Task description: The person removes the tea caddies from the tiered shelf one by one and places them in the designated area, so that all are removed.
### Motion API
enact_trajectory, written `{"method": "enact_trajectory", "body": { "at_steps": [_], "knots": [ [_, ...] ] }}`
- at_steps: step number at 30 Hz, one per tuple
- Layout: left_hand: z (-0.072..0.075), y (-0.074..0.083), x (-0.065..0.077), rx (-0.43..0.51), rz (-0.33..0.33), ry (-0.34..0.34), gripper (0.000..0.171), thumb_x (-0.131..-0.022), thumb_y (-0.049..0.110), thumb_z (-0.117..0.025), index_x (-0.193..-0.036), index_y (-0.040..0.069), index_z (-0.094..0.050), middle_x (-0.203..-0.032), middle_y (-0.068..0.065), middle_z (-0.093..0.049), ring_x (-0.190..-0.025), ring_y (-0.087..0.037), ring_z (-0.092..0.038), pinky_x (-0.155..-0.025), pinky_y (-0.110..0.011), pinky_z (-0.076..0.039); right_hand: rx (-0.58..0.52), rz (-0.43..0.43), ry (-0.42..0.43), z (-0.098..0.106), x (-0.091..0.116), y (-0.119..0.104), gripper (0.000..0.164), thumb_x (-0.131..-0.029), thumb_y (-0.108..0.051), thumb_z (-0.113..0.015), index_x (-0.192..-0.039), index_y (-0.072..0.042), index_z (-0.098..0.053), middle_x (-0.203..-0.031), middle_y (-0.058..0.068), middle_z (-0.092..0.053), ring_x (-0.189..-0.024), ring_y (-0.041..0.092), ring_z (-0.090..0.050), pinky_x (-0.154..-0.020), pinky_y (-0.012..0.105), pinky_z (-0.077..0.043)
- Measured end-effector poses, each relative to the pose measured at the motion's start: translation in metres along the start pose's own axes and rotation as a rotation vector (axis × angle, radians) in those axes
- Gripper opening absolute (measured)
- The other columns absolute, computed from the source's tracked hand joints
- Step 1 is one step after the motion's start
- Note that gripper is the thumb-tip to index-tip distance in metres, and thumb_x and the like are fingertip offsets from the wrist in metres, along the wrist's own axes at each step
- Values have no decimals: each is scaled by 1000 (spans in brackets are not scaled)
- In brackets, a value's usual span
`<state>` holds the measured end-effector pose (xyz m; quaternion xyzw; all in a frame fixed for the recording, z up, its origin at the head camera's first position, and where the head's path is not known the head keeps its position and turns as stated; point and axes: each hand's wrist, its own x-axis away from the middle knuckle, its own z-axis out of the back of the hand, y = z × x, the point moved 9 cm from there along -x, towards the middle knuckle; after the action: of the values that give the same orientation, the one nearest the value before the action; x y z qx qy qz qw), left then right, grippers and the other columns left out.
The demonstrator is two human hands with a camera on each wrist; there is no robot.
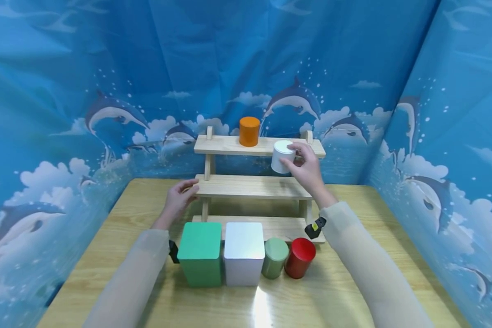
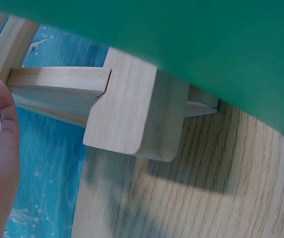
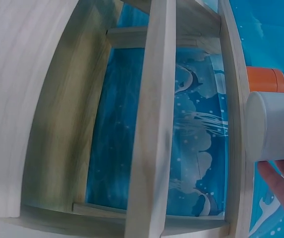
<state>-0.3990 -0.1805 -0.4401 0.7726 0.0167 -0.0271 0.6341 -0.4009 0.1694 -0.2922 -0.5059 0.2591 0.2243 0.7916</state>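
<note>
Through the head camera I watch the right hand point(image 1: 307, 169) pinch a white cylinder point(image 1: 281, 159) between thumb and fingers, gripping it from its right side and keeping it roughly upright. I have that cylinder in front of the right half of the top shelf point(image 1: 225, 145), with its lid end overlapping the shelf's front edge in my view; from my feeds I cannot tell whether it touches the wood. The right wrist view also shows it close by that edge, with the orange cylinder point(image 1: 249, 132) beyond it. The orange one stands upright on the top shelf, near its middle. Well apart from the right hand, the left hand point(image 1: 177, 200) holds the left end of the middle shelf point(image 1: 250, 187), and on the left wrist feed I see its thumb point(image 2: 6, 106) pressed against the wood there. Both shelves belong to a three-step wooden stand, whose bottom shelf point(image 1: 284, 226) is partly hidden from me by a row in front of it: a green box point(image 1: 201, 257), a white box point(image 1: 243, 259), a pale green cylinder point(image 1: 275, 259) and a red cylinder point(image 1: 299, 259), running left to right on the wood-grain table point(image 1: 344, 291). Behind everything I see a blue backdrop point(image 1: 221, 54) printed with dolphins and clouds.
</note>
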Motion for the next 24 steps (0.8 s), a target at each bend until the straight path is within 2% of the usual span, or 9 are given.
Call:
{"method": "enact_trajectory", "body": {
  "at_steps": [8,13,20,24],
  "knots": [
    [8,-13,-9,-12,5,21,43,-91,10,-61,-127,-8,-49,-119,-10,-52,-87,-10,-59,-73,-26,-55,10,7,-1,4,16,-37,34,-82,2,-69,-112,7,-55,-118,21,-51,-102,36,-55,-76,47,-53],
    [9,-15,-13,-26,-18,24,45,-90,15,-62,-127,-7,-49,-120,-12,-51,-88,-10,-59,-72,-24,-54,-1,-5,-5,8,23,-37,34,-82,3,-68,-113,9,-55,-119,22,-50,-104,36,-54,-79,47,-52],
    [0,0,-2,-6,1,2,42,-92,6,-57,-129,-12,-45,-119,-14,-50,-86,-9,-58,-73,-25,-54,7,-8,-11,12,34,-35,34,-81,4,-68,-113,9,-55,-122,24,-49,-104,34,-53,-79,48,-52],
    [0,0,-1,-4,2,6,42,-92,5,-57,-128,-12,-45,-122,-17,-48,-84,-8,-58,-73,-26,-55,20,-11,-6,14,40,-34,34,-80,3,-70,-112,8,-57,-121,22,-50,-102,30,-54,-78,45,-53]
  ]
}}
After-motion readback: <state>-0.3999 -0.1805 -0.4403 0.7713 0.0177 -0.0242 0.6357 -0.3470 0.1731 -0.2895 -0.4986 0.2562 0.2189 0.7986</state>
